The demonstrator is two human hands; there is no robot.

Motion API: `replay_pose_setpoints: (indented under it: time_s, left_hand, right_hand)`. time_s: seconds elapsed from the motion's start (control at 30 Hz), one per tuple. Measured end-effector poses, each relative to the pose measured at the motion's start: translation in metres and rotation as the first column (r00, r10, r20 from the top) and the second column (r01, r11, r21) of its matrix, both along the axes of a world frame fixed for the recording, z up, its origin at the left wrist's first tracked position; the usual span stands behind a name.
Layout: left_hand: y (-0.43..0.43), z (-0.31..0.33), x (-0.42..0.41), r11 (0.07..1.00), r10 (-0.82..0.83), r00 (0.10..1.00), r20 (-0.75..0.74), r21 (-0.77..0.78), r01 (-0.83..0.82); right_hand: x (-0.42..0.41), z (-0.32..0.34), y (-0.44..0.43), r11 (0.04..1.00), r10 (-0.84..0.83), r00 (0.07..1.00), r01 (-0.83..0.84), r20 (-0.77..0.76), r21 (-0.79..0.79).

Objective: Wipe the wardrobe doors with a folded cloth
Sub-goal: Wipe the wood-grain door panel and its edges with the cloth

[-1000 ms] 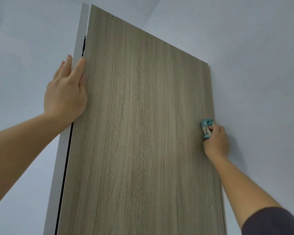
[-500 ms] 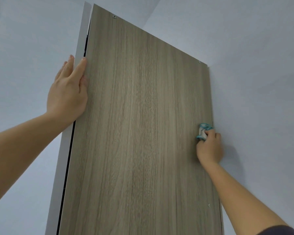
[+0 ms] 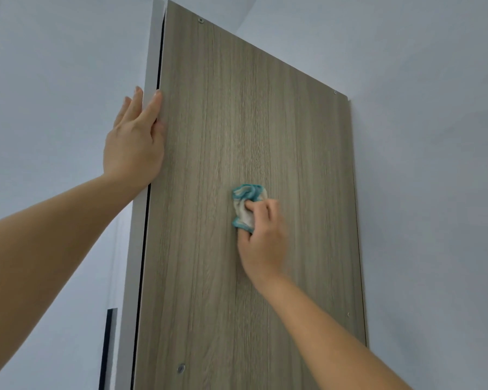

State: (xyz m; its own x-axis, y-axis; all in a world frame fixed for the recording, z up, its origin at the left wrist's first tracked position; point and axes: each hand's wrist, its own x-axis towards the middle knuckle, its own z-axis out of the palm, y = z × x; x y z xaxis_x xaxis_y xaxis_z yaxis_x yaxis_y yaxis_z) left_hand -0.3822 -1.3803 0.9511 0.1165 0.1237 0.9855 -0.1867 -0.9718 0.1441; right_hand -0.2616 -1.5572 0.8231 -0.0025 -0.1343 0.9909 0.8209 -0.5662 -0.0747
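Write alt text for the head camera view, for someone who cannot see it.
A person's right hand grips a bunched white cloth with teal edging against the middle of a tall wood-grain wardrobe door. Their left hand rests flat on the door's left edge, fingers straight.

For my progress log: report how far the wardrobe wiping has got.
Done: no wiped area shows on the wooden panel. In hand: right hand grips the cloth against its middle; left hand lies flat at its left edge. Left: cannot tell from this view.
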Motion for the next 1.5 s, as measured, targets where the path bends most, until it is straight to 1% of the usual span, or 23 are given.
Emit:
replay_pose_setpoints:
  time_s: [0.2,0.27,0.43,0.63,0.67,0.73,0.83,0.97,1.07,1.2,1.33,1.4,1.5]
  left_hand:
    - [0.001,-0.004,-0.005,1.0,0.007,0.999,-0.037,0.022,-0.006]
    - [0.002,-0.01,-0.005,1.0,-0.003,0.999,-0.044,0.03,0.004]
    - [0.006,-0.025,-0.005,0.999,-0.034,0.997,-0.07,0.034,0.036]
    - [0.002,-0.028,-0.006,0.999,-0.034,0.997,-0.074,0.013,0.035]
    - [0.001,-0.03,-0.006,0.999,-0.034,0.997,-0.075,0.004,0.034]
    - [-0.001,-0.035,-0.005,0.999,-0.037,0.997,-0.07,-0.014,0.036]
    - [-0.004,-0.048,-0.001,0.999,-0.044,0.998,-0.05,-0.032,0.042]
    - [-0.007,-0.063,0.004,0.999,-0.027,0.999,-0.026,-0.041,0.026]
    - [-0.008,-0.068,0.004,0.999,-0.013,1.0,-0.022,-0.035,0.012]
    - [-0.007,-0.074,0.004,1.0,-0.008,1.0,-0.007,-0.024,0.008]
    - [-0.009,-0.075,0.004,0.999,-0.012,1.0,0.015,-0.032,0.013]
    - [-0.01,-0.076,0.005,0.999,-0.008,1.0,0.021,-0.037,0.009]
    - [-0.011,-0.076,0.006,0.999,-0.005,0.999,0.034,-0.032,0.006]
  right_hand:
    - [-0.031,-0.006,0.031,0.997,-0.008,0.995,0.016,0.099,-0.082]
    - [-0.042,-0.012,0.044,0.989,-0.003,0.989,0.025,0.151,-0.148]
    - [-0.062,-0.035,0.072,0.939,0.083,0.946,0.031,0.314,-0.343]
    - [-0.047,-0.028,0.059,0.871,0.169,0.863,0.096,0.477,-0.482]
    - [-0.042,-0.027,0.052,0.866,0.179,0.854,0.099,0.488,-0.49]
    - [-0.028,-0.024,0.036,0.885,0.167,0.856,0.089,0.489,-0.458]
    - [0.004,-0.025,0.0,0.927,0.079,0.898,0.093,0.433,-0.362]
    - [0.044,-0.029,-0.048,0.95,-0.028,0.954,0.119,0.299,-0.29]
    - [0.061,-0.031,-0.073,0.966,-0.072,0.973,0.124,0.221,-0.228]
    - [0.088,-0.031,-0.105,0.975,-0.191,0.979,0.198,0.076,-0.105]
    - [0.112,-0.031,-0.139,0.956,-0.294,0.948,0.29,-0.122,-0.047]
    - [0.122,-0.03,-0.156,0.936,-0.346,0.911,0.351,-0.225,-0.02]
    - [0.137,-0.026,-0.175,0.909,-0.376,0.833,0.417,-0.406,0.014]
